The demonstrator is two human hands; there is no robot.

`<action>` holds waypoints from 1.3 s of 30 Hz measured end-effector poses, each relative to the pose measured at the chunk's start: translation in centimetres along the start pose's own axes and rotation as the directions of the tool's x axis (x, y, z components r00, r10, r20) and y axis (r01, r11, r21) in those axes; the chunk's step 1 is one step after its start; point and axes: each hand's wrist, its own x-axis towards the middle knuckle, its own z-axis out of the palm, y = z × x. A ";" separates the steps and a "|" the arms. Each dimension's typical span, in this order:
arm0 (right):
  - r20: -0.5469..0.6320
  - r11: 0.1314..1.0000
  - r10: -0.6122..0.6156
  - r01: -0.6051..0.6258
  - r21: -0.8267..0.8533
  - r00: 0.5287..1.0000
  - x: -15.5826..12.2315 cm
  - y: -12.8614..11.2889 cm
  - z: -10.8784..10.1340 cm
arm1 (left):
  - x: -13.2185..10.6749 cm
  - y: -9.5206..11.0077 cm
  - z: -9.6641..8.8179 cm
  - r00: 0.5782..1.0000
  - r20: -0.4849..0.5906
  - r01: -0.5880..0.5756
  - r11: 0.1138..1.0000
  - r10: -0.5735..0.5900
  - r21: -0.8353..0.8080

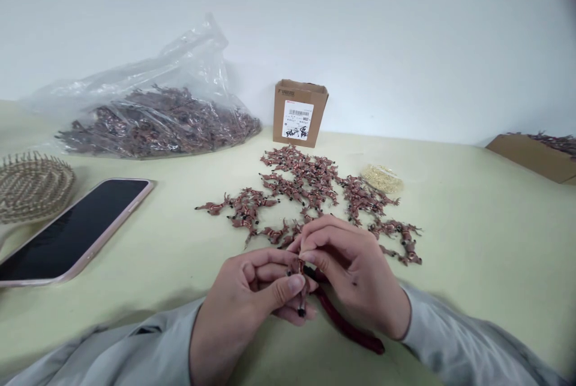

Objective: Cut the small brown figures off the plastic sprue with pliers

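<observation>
My left hand (256, 296) is closed, pinching a small brown deer figurine (302, 299) between thumb and fingers, its dark hoof pointing down. My right hand (348, 269) meets it at the figurine's upper end, thumb and fingertips pressed together. Whatever lies between those right fingertips is too small to make out. Below the right hand shows a pair of red-handled pliers (348, 329); their dark head is partly hidden between the hands, and I cannot tell whether they lie on the table. Just beyond my hands spreads a pile of similar deer figurines (301, 179).
A small cardboard box (300, 113) with a label stands against the wall. Left of it lies a clear bag (157, 116) full of brown figurines. A phone (81, 227) and hairbrush (36, 185) lie left. Tiny gold pieces (382, 178) and another cardboard box (531, 158) are right.
</observation>
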 end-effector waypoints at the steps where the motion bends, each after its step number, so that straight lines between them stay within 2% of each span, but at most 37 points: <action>1: -0.010 1.000 -0.006 0.006 -0.008 1.000 0.0 -0.1 0.1 | 0.0 0.0 0.0 1.000 -0.005 -0.003 1.000 0.003 -0.005; 6: -0.029 0.998 -0.040 0.038 -0.055 0.999 -0.1 -0.2 0.4 | 0.1 0.1 0.0 1.000 0.007 -0.016 1.000 0.016 -0.012; 12: -0.014 0.997 -0.022 0.021 -0.071 1.000 -0.1 0.0 0.4 | 0.2 0.0 0.0 0.999 -0.005 -0.043 0.999 0.043 -0.026; 21: 0.016 0.998 0.005 -0.004 -0.063 1.000 0.1 0.1 0.0 | 0.3 0.3 0.1 1.000 0.004 0.010 1.000 -0.010 0.022; 25: 0.075 0.996 0.085 -0.087 0.021 0.994 0.6 -0.4 -1.2 | 0.2 0.3 0.0 1.000 -0.014 0.010 1.000 -0.010 -0.008; 28: 0.042 0.984 0.163 -0.165 0.062 0.986 0.5 -0.8 -2.4 | 0.2 0.1 -0.1 0.999 -0.035 0.006 0.999 -0.007 -0.033; 30: 0.008 0.983 0.173 -0.172 -0.067 0.985 -0.3 -1.0 -3.0 | 0.2 -0.1 -0.2 0.999 -0.033 0.003 0.999 -0.005 -0.049; 32: 0.041 0.952 0.154 -0.137 -0.274 0.987 -1.5 -1.1 -3.2 | 0.3 -0.1 -0.3 1.000 -0.024 -0.003 0.998 0.001 -0.071; 34: 0.185 0.899 0.161 -0.066 -0.433 0.970 -2.8 -1.1 -2.8 | 0.2 -0.2 -0.2 1.000 -0.022 -0.007 0.996 0.005 -0.094; 36: 0.321 0.839 0.199 0.008 -0.544 0.926 -3.9 -1.0 -2.1 | 0.1 -0.2 -0.2 1.000 -0.030 0.001 0.993 -0.004 -0.117; 39: 0.356 0.727 0.224 0.088 -0.681 0.907 -4.5 -0.8 -1.0 | -0.1 0.0 -0.1 0.999 -0.032 0.011 0.990 -0.016 -0.141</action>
